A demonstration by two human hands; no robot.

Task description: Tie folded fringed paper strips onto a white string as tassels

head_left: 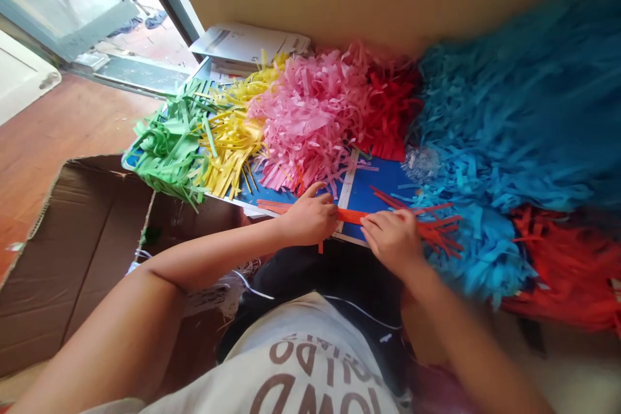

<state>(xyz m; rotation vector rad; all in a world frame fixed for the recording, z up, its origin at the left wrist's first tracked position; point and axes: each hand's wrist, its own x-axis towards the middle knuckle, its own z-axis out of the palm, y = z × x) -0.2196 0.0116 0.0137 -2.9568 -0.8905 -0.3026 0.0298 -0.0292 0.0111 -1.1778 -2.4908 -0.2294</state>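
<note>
A strip of orange-red fringed tissue paper (352, 216) stretches between my two hands over the front edge of the blue table (376, 176). My left hand (313, 215) is closed round its left part, and a few thin fringe strands stick out past the fingers. With fingers pinched, my right hand (394, 238) grips the strip further right. Cut fringe ends fan out beyond that hand, over a light-blue fringed paper heap (490, 252). Behind my left hand lies a pink fringed paper pile (315, 103).
Green (169, 142) and yellow fringed paper (233, 142) cover the table's left end. Red fringe (392, 103) and a large blue mass (524, 97) lie right; more red paper (572, 265) sits nearer. Stacked papers (247, 44) stand by the wall. An open cardboard box (92, 233) is lower left.
</note>
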